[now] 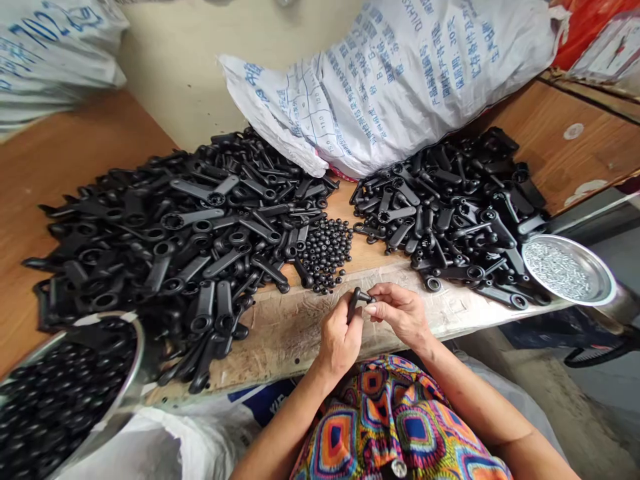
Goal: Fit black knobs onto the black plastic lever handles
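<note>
Over the table's front edge, my left hand [343,337] is closed around a black plastic crank handle [354,303]. The handle's short knob stem points to the right. My right hand [403,312] pinches the end of that stem between thumb and fingers; whether a separate small part is in the pinch is hidden. Just beyond my hands lies a small heap of round black knobs [327,250]. A large pile of black crank handles [200,227] spreads to the left, and another pile of crank handles [445,200] lies to the right.
At the right edge sits a metal bowl [607,293] of small silvery pins or screws. A large metal basin [139,347] of black round parts stands at lower left. White printed sacks [400,80] lie behind the piles. A wooden box side [595,143] bounds the right.
</note>
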Action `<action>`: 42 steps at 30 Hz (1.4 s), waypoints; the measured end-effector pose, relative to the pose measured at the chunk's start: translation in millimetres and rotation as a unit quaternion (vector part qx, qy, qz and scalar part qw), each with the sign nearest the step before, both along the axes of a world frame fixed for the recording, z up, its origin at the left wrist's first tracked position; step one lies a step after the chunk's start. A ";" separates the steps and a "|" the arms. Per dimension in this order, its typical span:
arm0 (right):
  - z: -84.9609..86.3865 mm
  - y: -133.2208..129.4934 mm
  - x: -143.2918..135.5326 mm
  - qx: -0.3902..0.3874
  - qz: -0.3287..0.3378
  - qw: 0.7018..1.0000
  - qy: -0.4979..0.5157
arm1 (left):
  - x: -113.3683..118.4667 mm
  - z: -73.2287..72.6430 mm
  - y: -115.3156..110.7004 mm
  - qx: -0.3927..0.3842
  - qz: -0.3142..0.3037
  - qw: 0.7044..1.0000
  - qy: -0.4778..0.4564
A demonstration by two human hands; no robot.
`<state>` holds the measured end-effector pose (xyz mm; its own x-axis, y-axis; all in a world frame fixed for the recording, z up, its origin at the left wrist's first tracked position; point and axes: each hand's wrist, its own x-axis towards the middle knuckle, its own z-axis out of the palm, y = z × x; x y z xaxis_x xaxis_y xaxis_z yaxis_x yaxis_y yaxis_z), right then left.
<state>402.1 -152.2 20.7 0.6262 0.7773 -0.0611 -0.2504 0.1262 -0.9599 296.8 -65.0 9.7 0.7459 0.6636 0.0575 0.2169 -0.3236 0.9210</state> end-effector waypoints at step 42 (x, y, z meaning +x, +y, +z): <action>1.5 8.5 18.6 -0.116 0.097 0.859 -0.490 | 19.0 -36.9 -11.9 0.371 -0.189 0.898 0.143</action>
